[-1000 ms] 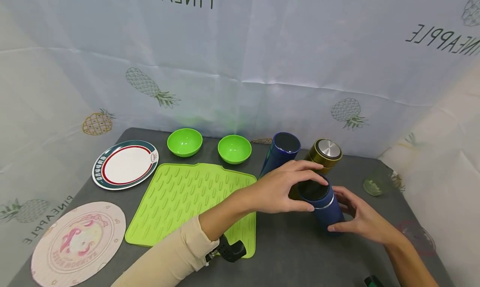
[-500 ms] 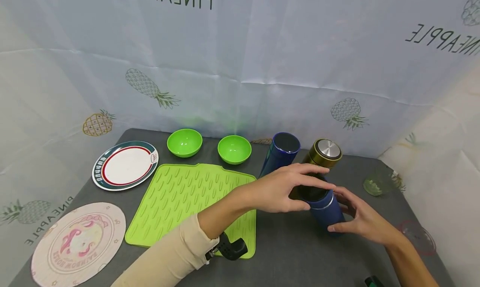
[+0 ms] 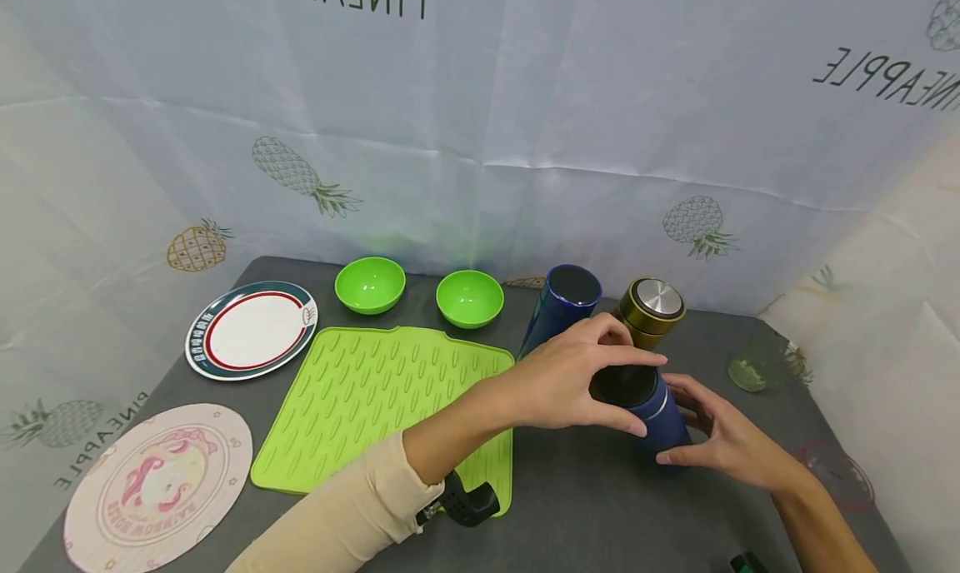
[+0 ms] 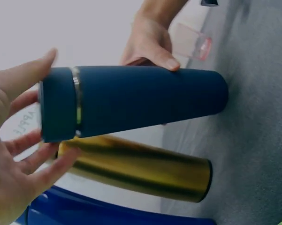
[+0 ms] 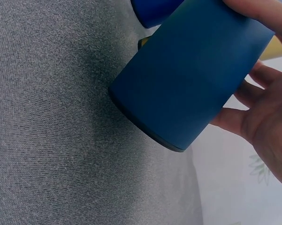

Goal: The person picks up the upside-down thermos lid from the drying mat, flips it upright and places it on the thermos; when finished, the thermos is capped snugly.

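Observation:
A matte navy thermos (image 3: 663,427) with a silver ring below its dark-topped lid (image 4: 58,105) stands roughly upright at the table's right side. My right hand (image 3: 723,438) grips its body low down, thumb in front, other fingers behind. Around the lid, my left hand (image 3: 573,373) spreads its fingers and thumb; in the left wrist view the thumb lies off the lid's side. Whether the other fingertips touch the lid is hard to tell. Just behind are a gold thermos (image 3: 651,306) with a steel-topped lid and a glossy blue thermos (image 3: 558,302), partly hidden by my left hand.
Left of the thermoses lie a lime-green drying mat (image 3: 375,398), two green bowls (image 3: 370,286), a rimmed plate (image 3: 251,330) and a pink round mat (image 3: 157,485). Clear glasses (image 3: 746,373) stand at the right edge. A dark object (image 3: 746,563) shows at the front edge.
The left hand's fingers first shift rightward across the lid, then spread, with the thumb moving forward and right. The right hand and the navy thermos stay in place.

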`<move>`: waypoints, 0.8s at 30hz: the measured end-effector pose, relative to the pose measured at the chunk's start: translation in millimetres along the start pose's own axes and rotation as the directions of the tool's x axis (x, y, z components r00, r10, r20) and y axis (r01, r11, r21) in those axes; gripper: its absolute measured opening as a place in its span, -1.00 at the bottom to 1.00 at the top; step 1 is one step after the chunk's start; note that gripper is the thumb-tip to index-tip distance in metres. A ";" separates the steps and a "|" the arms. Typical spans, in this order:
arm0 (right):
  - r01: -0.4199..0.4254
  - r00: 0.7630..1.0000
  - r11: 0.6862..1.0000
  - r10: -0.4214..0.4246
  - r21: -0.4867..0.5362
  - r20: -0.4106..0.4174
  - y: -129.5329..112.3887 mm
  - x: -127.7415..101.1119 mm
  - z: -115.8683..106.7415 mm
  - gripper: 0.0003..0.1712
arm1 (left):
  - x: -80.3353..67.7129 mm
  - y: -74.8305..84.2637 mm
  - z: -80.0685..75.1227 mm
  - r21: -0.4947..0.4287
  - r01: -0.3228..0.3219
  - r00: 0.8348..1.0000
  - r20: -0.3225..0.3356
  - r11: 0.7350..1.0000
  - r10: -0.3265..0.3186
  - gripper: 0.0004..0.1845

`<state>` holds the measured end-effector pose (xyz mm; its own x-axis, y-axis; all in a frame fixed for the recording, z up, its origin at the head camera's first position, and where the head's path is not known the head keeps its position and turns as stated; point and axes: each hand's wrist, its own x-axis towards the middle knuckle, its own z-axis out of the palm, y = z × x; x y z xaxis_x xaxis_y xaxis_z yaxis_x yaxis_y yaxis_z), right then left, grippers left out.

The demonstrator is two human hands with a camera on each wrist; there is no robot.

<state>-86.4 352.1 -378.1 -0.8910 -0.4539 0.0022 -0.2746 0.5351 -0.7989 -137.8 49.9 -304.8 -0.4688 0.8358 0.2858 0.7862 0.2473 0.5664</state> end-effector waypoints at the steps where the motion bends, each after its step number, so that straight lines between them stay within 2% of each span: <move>1: 0.002 1.000 1.000 -0.002 0.003 0.002 -0.2 0.3 0.0 -0.03 | 0.1 -0.2 0.0 0.002 0.001 1.000 -0.006 1.000 -0.001 -0.30; 4: 0.005 1.000 1.000 -0.005 0.010 0.009 -0.8 0.4 0.0 -0.05 | -0.1 -2.0 -1.8 -0.062 -0.072 0.997 0.022 0.995 0.073 -0.42; 5: 0.009 1.000 1.000 -0.009 0.015 0.013 -0.9 0.2 0.0 -0.05 | -0.2 -3.0 -2.3 -0.089 -0.102 0.994 0.038 0.991 0.106 -0.42; 7: 0.016 1.000 1.000 -0.016 0.015 0.017 -1.1 -0.2 0.1 -0.05 | -1.2 -3.5 -3.1 -0.122 -0.124 0.989 0.059 0.985 0.132 -0.37; 13: 0.037 0.999 0.999 -0.037 -0.003 0.009 -0.7 0.3 0.4 -0.04 | -2.0 -1.3 0.7 -0.030 -0.012 1.000 -0.004 0.999 0.012 -0.28; 16: 0.041 0.999 0.999 -0.042 0.006 0.014 -0.1 0.1 0.4 -0.04 | -0.7 -2.7 0.9 -0.065 -0.074 0.997 0.019 0.995 0.075 -0.41; 19: 0.043 0.999 0.999 -0.044 0.009 0.016 0.5 -0.5 0.7 -0.03 | -0.9 -3.1 0.8 -0.083 -0.118 0.991 0.057 0.990 0.123 -0.33; 20: 0.046 0.999 0.999 -0.046 0.009 0.014 0.6 -0.5 1.1 -0.03 | -1.1 -2.7 1.5 -0.075 -0.109 0.992 0.054 0.991 0.113 -0.31; 24: 0.034 0.999 0.999 -0.034 -0.015 0.004 0.2 0.0 1.9 -0.03 | -2.0 -0.7 4.5 0.014 -0.003 1.000 0.007 1.000 0.003 -0.20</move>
<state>-85.7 350.8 -379.3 -0.8796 -0.4749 0.0270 -0.3103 0.5298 -0.7893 -135.6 50.3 -309.2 -0.4637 0.8399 0.2819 0.7929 0.2515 0.5550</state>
